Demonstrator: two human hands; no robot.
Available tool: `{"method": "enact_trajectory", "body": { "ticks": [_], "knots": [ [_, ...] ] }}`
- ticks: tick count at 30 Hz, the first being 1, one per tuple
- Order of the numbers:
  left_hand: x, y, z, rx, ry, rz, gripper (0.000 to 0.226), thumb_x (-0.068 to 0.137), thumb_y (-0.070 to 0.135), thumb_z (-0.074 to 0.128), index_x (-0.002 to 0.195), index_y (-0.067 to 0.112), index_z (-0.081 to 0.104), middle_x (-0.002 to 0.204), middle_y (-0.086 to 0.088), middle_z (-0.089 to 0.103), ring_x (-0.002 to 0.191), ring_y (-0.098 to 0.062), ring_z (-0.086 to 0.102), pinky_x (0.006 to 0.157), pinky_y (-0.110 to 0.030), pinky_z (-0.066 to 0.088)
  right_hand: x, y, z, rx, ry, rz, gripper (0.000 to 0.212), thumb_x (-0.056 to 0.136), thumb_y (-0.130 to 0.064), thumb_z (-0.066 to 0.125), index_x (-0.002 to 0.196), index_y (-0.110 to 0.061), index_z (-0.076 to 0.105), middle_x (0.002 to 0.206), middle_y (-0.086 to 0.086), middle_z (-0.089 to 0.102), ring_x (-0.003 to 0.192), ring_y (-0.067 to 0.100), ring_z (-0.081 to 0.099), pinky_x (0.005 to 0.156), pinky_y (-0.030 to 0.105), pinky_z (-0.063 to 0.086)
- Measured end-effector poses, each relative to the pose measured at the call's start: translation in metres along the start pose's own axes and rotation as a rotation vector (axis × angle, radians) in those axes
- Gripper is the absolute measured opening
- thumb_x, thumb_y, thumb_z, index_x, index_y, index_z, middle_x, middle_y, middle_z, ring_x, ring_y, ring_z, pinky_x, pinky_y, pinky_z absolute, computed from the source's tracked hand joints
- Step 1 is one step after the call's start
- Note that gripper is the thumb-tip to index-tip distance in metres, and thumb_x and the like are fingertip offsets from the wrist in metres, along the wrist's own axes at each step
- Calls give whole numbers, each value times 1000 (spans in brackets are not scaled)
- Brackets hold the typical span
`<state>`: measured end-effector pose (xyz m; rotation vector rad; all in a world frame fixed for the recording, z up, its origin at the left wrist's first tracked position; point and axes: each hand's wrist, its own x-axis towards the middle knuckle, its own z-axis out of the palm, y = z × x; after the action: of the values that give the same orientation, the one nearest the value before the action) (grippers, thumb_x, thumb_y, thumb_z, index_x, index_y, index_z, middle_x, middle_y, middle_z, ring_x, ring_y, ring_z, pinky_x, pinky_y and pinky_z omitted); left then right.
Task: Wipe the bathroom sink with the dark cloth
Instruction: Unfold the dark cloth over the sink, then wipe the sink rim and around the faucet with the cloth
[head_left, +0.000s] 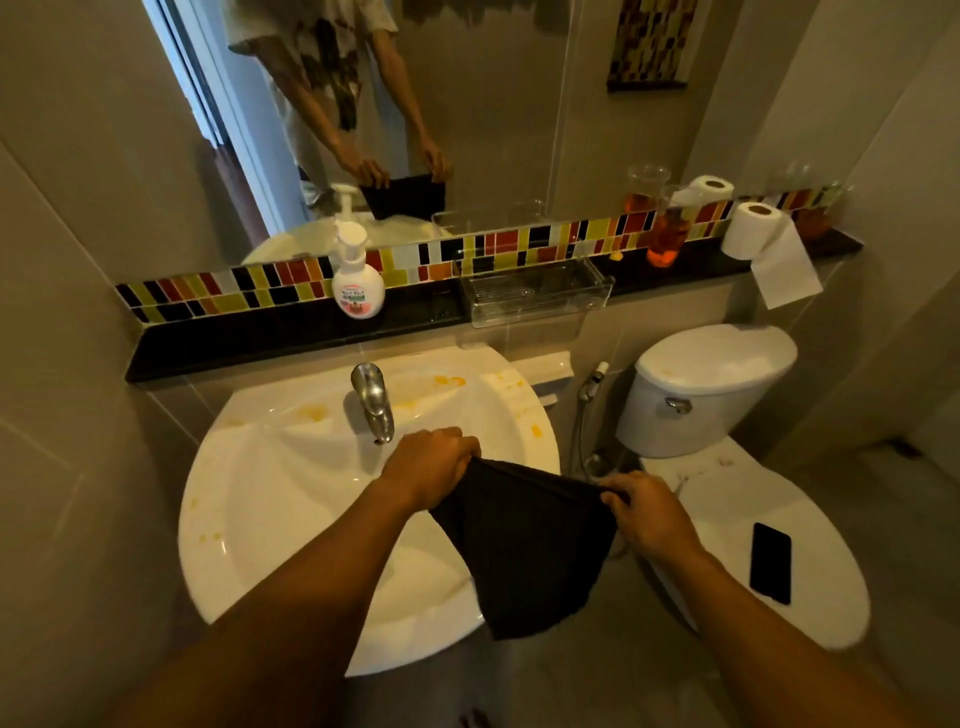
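Note:
A white bathroom sink (270, 499) lies below me, with yellow-orange stains on its rim and back ledge. A chrome tap (371, 402) stands at its rear. The dark cloth (524, 545) hangs spread out above the sink's right side. My left hand (428, 467) pinches its upper left corner just in front of the tap. My right hand (647, 512) grips the upper right corner, past the sink's right edge. The cloth's lower end droops over the sink's front rim.
A soap pump bottle (358, 283) and a clear plastic tray (535, 293) stand on the dark shelf behind the sink. To the right is a toilet (717, 384) with a black phone (770, 563) on its lid. Toilet paper roll (753, 228) and amber bottles sit at the shelf's right end.

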<state>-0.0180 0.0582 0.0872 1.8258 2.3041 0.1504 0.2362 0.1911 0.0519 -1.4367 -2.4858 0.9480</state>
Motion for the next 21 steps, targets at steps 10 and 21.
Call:
{"method": "enact_trajectory", "body": {
  "ticks": [10,21],
  "knots": [
    [44,-23,66,-31,-112,-147,29,99,24,40,120,22,60,115,-6,64,100,-27,61,83,-37,50,56,7,47,-36,78,179,22,95,-17,52,113,-15,65,115,11,56,100,27,57,82,32,45],
    [52,-29,82,-46,-125,-142,38,97,32,43,132,19,48,132,-7,53,120,-27,50,99,-41,38,39,-31,103,-64,-7,158,54,95,-31,50,144,-16,32,152,12,25,140,30,28,112,43,34]
  ]
}}
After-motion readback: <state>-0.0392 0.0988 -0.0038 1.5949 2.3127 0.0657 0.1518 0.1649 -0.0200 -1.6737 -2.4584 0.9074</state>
